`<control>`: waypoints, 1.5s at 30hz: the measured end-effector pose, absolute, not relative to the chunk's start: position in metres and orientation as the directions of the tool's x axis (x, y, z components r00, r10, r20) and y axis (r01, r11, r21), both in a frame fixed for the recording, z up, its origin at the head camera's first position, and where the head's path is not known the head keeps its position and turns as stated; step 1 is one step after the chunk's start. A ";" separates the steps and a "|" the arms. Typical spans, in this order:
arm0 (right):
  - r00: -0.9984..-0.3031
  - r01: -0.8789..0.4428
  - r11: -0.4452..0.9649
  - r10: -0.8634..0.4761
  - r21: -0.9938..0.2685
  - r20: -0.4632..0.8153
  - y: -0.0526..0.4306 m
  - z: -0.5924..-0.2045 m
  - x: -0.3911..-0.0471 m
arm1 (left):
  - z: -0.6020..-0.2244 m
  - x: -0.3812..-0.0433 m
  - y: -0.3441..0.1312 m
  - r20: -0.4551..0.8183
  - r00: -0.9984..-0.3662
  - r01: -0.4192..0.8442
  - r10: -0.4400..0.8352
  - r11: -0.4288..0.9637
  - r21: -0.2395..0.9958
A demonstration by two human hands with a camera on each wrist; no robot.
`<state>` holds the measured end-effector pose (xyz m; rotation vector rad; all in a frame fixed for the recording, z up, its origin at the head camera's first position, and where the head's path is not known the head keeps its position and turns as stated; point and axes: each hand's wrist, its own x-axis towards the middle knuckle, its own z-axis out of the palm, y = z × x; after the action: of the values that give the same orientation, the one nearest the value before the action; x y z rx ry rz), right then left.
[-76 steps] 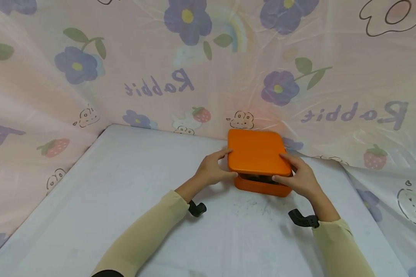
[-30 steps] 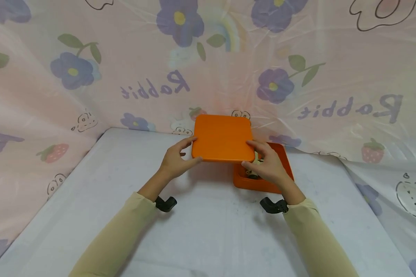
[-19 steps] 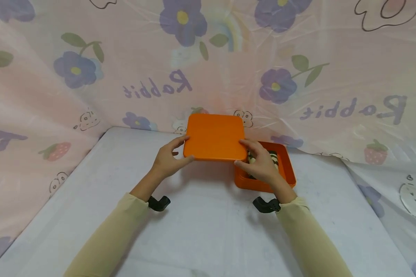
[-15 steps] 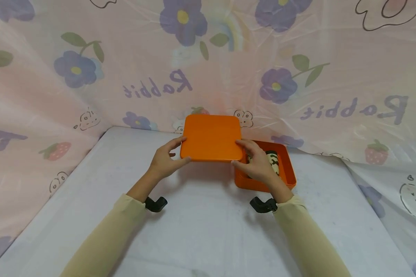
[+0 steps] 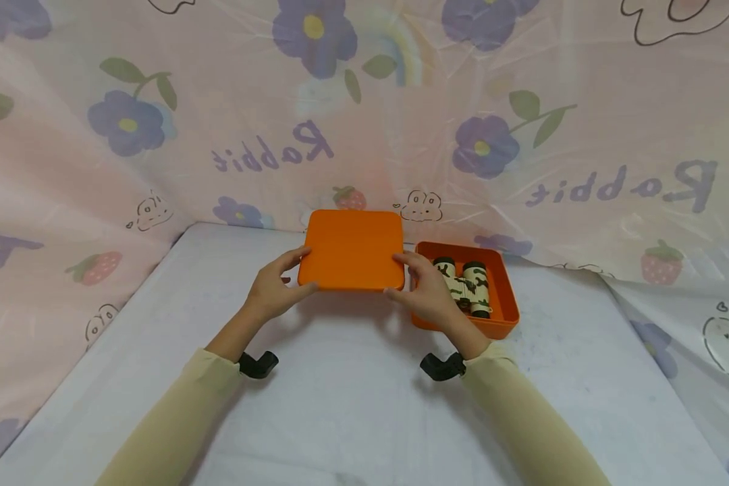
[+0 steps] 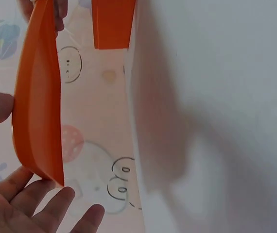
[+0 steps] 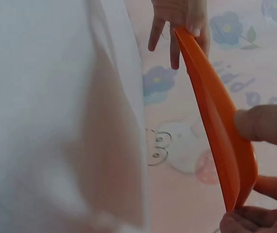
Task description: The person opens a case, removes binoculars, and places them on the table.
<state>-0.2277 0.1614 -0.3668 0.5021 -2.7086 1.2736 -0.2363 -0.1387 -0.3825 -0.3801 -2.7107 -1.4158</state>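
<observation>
The left hand (image 5: 271, 287) and right hand (image 5: 428, 290) are clamped on 2 opposite edges of the orange lid (image 5: 352, 250), thumbs at the near corners. The lid is held above the white table (image 5: 340, 412), left of the open orange box (image 5: 509, 297) and apart from it. Its underside is hidden in the head view; the 2 wrist views show it only at a narrow slant. Camouflage-pattern binoculars (image 5: 476, 287) lie inside the box; the right hand covers part of the left barrel. The left wrist view cuts off the box at the top border.
</observation>
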 end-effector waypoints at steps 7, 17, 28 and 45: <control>-0.951 -0.294 0.530 -0.244 -0.795 0.189 0.148 -0.375 -0.226 | -0.383 -0.235 -0.148 0.078 -0.977 0.184 0.199 0.592 0.785; -0.967 -0.233 0.540 -0.215 -0.809 0.135 0.126 -0.390 -0.223 | -0.390 -0.237 -0.155 -0.028 -0.987 0.085 0.159 0.665 0.742; -0.975 -0.185 0.567 -0.207 -0.803 0.078 0.121 -0.398 -0.224 | -0.395 -0.240 -0.163 -0.054 -0.984 0.090 0.170 0.736 0.671; -0.981 -0.105 0.642 -0.192 -0.760 -0.027 0.119 -0.401 -0.222 | -0.396 -0.238 -0.165 -0.157 -0.963 0.053 0.219 0.726 0.686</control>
<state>-0.2218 0.1185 -0.4011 0.2669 -2.9411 1.3497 -0.2382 -0.1652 -0.3963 -0.2500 -3.1277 -1.2317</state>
